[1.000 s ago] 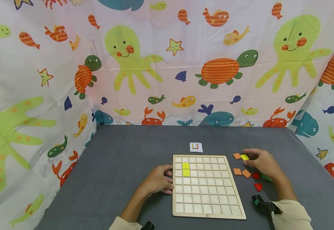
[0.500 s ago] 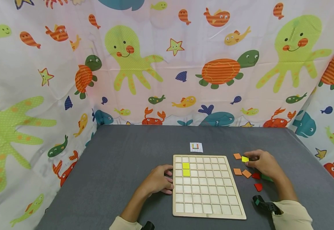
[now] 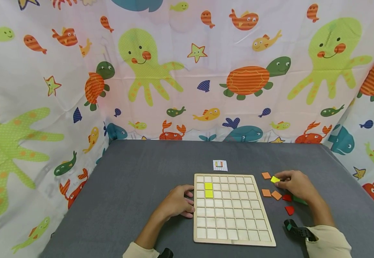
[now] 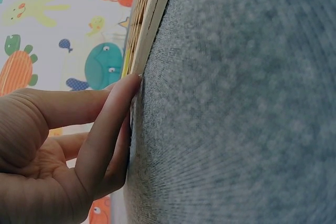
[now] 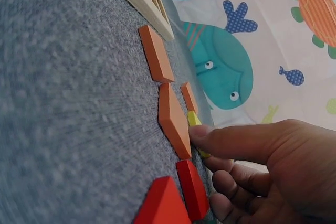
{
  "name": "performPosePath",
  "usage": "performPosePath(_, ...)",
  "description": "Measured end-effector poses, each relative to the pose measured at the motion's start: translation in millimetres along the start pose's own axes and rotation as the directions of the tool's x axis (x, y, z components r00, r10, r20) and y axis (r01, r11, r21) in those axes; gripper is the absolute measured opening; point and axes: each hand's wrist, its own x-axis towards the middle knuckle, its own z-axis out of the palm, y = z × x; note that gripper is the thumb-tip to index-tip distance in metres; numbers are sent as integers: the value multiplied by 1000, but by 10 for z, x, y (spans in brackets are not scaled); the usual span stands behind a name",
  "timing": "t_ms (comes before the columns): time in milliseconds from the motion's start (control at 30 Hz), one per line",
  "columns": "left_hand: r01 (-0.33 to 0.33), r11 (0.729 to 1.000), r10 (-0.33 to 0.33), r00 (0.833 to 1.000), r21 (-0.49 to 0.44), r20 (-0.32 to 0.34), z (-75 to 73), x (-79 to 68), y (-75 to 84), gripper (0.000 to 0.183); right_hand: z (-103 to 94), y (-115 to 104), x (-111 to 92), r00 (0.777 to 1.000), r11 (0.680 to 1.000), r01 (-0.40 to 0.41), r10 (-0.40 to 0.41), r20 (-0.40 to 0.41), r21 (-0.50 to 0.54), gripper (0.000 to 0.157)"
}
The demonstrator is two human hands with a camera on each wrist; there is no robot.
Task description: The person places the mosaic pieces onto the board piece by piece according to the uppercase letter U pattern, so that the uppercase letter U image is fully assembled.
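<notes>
R hand [image 3: 295, 183] right of the grid board [image 3: 235, 211] — thumb & fingers pinching a yellow tile [image 3: 274, 179], w/ orange pcs [image 3: 276, 195] & red pcs [image 3: 289, 210] near, same side! L hand [image 3: 176, 202] at the board's left edge — fingers loosely bent, tips touching it. Two yellow sqs [image 3: 209, 194] sit in the board.

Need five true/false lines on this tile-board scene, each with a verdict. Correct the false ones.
1. The right hand pinches a yellow tile. True.
2. The left hand is well clear of the board. False: it touches the board's left edge.
3. The two placed yellow tiles share a row. False: they share a column, in adjacent cells.
4. Three orange tiles lie right of the board. True.
5. The card lies on the board. False: it lies beyond the far edge.
</notes>
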Motion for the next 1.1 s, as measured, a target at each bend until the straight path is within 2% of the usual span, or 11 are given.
performPosePath(267, 2, 1000, -2, 1000, -9, 0, 2, -3, 1, 77, -7, -38, -6, 1000, 1000, -4, 4, 0, 4, 39)
performPosePath(533, 1, 1000, -1, 1000, -4, -9, 16, 12, -5, 79, 19, -119, -12, 999, 999, 38, -38, -12, 11, 41)
performPosePath(733, 11, 1000, -12, 1000, -5, -12, 22, 5, 3, 78, 58, -250, -2, 998, 997, 68, -68, -15, 38, 42)
performPosePath(1100, 4, 1000, -4, 1000, 0, -14, 30, -18, 4, 77, 186, -581, -1, 988, 984, 152, -152, -5, 92, 33)
